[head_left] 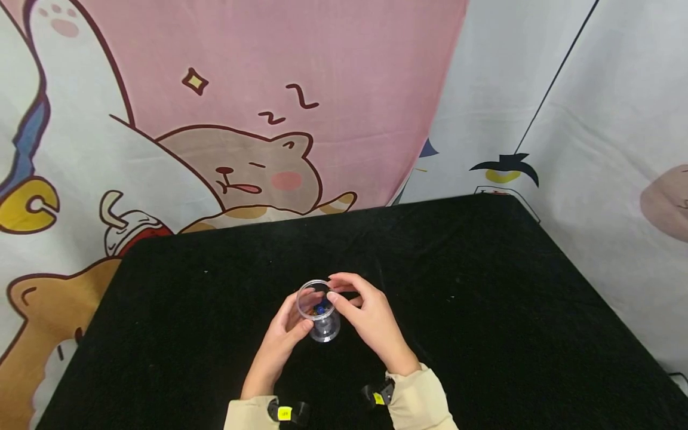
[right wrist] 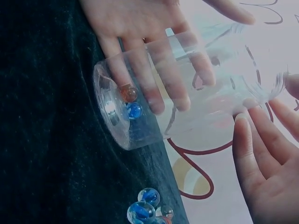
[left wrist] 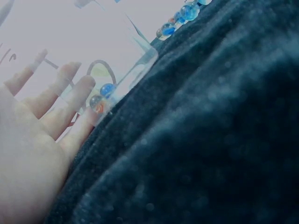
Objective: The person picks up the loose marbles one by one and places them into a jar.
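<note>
A clear plastic jar [head_left: 325,329] stands upright on the black cloth in the head view. Blue and orange marbles [right wrist: 134,110] lie at its bottom, seen through the wall in the right wrist view. My left hand [head_left: 282,328] holds the jar from the left, thumb at the front and fingers spread along the far side. Around the right side of the jar's open rim [head_left: 305,285], my right hand [head_left: 368,310] has its thumb and fingertips. More blue marbles [right wrist: 141,211] sit outside the jar, close to it.
Black velvety cloth [head_left: 484,310] covers the table, with slight folds. Behind it hangs a printed cartoon curtain [head_left: 365,89], pink and white. Both wrists wear dark bands [head_left: 287,412] with yellow labels, below cream sleeves [head_left: 421,400].
</note>
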A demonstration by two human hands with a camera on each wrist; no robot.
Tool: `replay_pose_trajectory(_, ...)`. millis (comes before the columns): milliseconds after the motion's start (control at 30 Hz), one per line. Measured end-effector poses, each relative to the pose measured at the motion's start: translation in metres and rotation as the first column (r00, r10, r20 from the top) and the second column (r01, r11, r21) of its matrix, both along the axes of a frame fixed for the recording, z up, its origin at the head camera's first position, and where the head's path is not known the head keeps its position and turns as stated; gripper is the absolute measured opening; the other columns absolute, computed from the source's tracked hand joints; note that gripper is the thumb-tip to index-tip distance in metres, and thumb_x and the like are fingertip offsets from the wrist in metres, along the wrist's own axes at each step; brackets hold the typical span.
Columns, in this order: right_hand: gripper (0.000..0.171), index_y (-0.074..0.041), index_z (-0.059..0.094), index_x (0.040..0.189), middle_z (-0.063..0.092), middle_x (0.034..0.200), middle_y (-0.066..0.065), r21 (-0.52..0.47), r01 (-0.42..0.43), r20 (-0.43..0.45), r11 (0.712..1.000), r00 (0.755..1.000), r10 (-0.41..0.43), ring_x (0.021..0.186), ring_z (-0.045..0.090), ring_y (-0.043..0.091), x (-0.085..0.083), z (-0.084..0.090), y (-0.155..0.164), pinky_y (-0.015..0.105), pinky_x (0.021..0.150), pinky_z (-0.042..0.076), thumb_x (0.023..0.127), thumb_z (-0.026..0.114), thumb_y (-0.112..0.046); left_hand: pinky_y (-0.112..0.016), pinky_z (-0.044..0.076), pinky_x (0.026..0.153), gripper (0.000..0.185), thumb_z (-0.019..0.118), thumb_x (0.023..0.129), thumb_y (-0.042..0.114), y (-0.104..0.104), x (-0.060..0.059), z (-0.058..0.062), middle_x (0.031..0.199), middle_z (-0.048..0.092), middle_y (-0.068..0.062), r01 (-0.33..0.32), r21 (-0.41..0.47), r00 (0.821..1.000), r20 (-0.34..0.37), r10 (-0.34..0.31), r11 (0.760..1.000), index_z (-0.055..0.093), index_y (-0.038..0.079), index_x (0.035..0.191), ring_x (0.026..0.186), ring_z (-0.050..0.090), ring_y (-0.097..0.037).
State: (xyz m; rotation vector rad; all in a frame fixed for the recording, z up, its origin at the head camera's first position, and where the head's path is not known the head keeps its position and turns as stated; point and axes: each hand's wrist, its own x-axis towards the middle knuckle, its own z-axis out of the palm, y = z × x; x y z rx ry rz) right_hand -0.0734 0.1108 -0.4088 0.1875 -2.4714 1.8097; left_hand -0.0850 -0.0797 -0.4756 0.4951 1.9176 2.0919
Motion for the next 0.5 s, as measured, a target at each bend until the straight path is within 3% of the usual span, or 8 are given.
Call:
replay_pose_trajectory(100,0.027,-0.011,0.058,0.111,0.060,0.106,0.000,0.000,-0.002,0.008,1.000,1.000,0.002,0.098,0.055,0.019,0.004,0.014,0.000,0.036,0.076,0.047,0.086,0.059,-0.021,-0.053,0.025,0.099,0.047,0.051,0.090,0.017,0.000,0.000,0.000,0.133,0.043,-0.007,0.001,-0.002,1.000,0.004,-0.001,1.000,0.035,0.015,0.134,0.125,0.036,-0.020)
replay_pose_trajectory(233,0.024,-0.010,0.059,0.109,0.060,0.103,0.001,0.012,0.001,0.014,1.000,1.000,-0.002,0.095,0.056,0.016,0.006,0.021,0.001,0.032,0.075,0.046,0.087,0.058,-0.019,-0.053,0.024,0.099,0.047,0.051,0.090,0.016,0.001,0.000,0.001,0.134,0.043,-0.007,0.000,0.003,1.000,0.012,0.000,1.000,0.035,0.017,0.134,0.125,0.036,-0.020)
replay_pose_trajectory(400,0.022,-0.011,0.060,0.107,0.060,0.101,-0.001,0.021,0.018,0.020,1.000,1.000,-0.018,0.091,0.055,0.011,0.005,0.019,0.003,0.033,0.075,0.046,0.087,0.058,-0.021,-0.053,0.023,0.100,0.046,0.050,0.090,0.014,0.001,0.000,0.001,0.134,0.042,-0.008,0.000,0.011,1.000,0.003,0.000,1.000,0.035,0.016,0.134,0.126,0.035,-0.020)
replay_pose_trajectory(500,0.022,-0.016,0.061,0.107,0.060,0.099,-0.006,0.030,0.023,0.025,0.999,0.999,-0.023,0.089,0.055,0.008,0.000,0.006,0.006,0.033,0.074,0.046,0.087,0.057,-0.027,-0.053,0.024,0.099,0.046,0.049,0.090,0.014,0.001,0.000,0.001,0.133,0.043,-0.008,-0.002,0.005,1.000,-0.007,0.002,1.000,0.035,0.014,0.134,0.125,0.035,-0.021)
